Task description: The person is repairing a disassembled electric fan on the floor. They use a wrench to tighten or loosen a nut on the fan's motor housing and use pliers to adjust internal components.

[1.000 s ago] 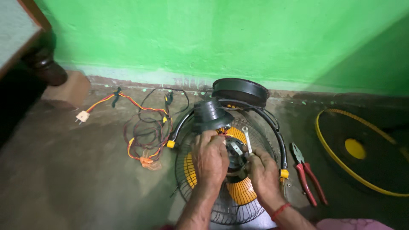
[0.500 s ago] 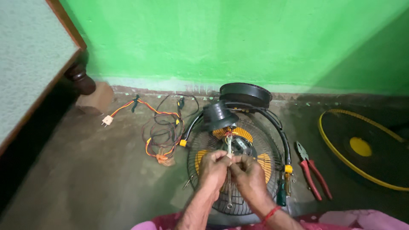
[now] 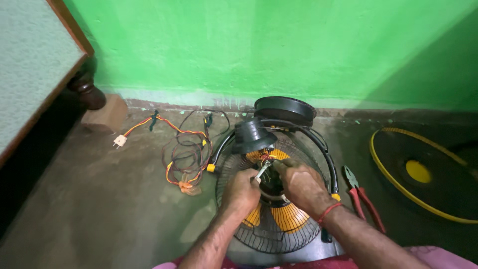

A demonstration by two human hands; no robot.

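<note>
Both hands sit close together on the middle of a round black wire fan guard (image 3: 271, 234) with orange blades under it, lying flat on the floor. The left hand (image 3: 241, 192) is closed on a small shiny metal tool (image 3: 262, 171). The tool's long side slants up and to the right, toward the right hand (image 3: 301, 187), whose fingers pinch at the fan's middle, just beside the tool tip. Red-handled pliers (image 3: 361, 197) lie apart, nearer the right hand
</note>
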